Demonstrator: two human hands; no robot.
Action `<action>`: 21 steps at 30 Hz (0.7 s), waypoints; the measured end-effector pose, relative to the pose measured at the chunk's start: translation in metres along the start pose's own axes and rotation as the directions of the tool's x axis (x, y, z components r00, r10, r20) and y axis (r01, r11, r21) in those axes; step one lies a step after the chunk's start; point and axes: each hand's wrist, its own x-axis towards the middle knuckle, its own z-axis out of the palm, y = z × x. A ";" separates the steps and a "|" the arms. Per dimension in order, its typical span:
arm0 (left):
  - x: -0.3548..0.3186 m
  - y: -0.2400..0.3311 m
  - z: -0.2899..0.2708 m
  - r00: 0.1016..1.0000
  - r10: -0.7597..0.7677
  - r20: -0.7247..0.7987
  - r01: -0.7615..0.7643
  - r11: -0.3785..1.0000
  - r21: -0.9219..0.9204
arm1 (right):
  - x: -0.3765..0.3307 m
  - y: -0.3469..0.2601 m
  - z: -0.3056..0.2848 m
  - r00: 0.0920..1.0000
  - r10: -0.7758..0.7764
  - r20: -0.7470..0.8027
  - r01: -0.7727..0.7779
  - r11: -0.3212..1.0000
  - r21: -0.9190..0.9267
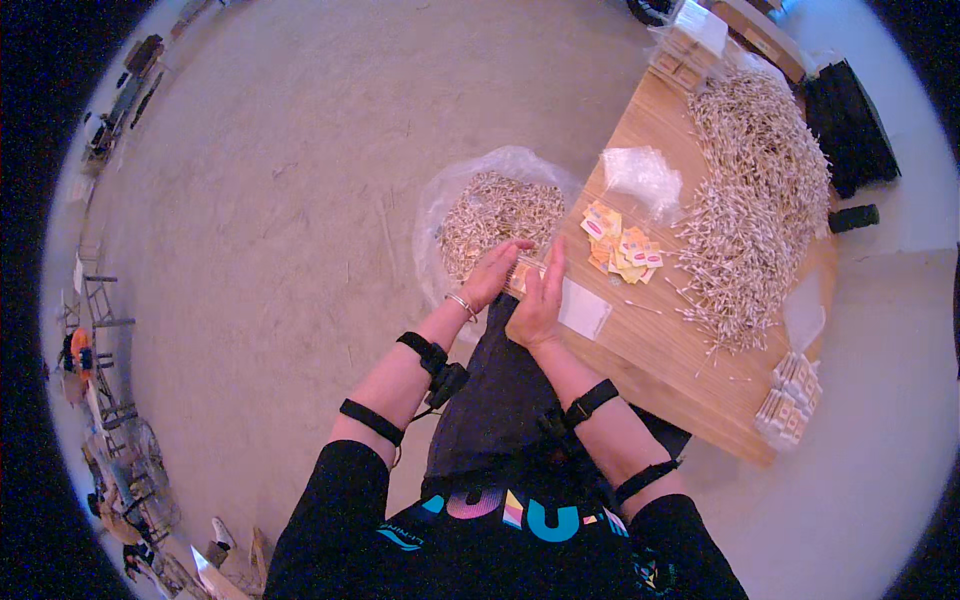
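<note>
Between my left hand (489,277) and my right hand (537,312) is a small bundle of cotton swabs (521,272), pressed from both sides at the table's near left edge. Fingers partly cover the bundle, so whether it is wrapped cannot be made out. A white flat sheet or bag (583,308) lies on the wooden table (650,345) right beside my right hand. Just beyond are scattered orange and yellow cards (625,247) and a stack of clear plastic bags (643,180). A large heap of loose cotton swabs (755,200) covers the table's right side.
A big clear plastic bag full of swabs (498,215) stands left of the table. Packed swab packets (790,402) sit at the near right corner, with more packages (690,48) at the far end. A black container (850,128) is beyond the right edge.
</note>
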 end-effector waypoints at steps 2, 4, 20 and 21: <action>0.006 0.003 0.001 0.999 0.037 -0.018 -0.035 0.994 0.107 | 0.005 0.010 -0.002 0.995 -0.097 0.017 0.098 0.991 -0.090; 0.010 0.005 0.006 0.998 0.041 -0.051 -0.029 0.979 0.204 | 0.007 0.032 -0.014 0.967 -0.246 0.069 0.256 0.929 -0.269; -0.019 0.021 0.141 0.758 0.559 0.335 -0.609 0.423 0.671 | -0.029 0.069 -0.205 0.974 -0.227 -0.013 0.102 0.491 -0.865; -0.020 0.017 0.158 0.744 0.542 0.391 -0.642 0.416 0.644 | -0.034 0.067 -0.203 0.970 -0.243 -0.030 0.108 0.535 -0.838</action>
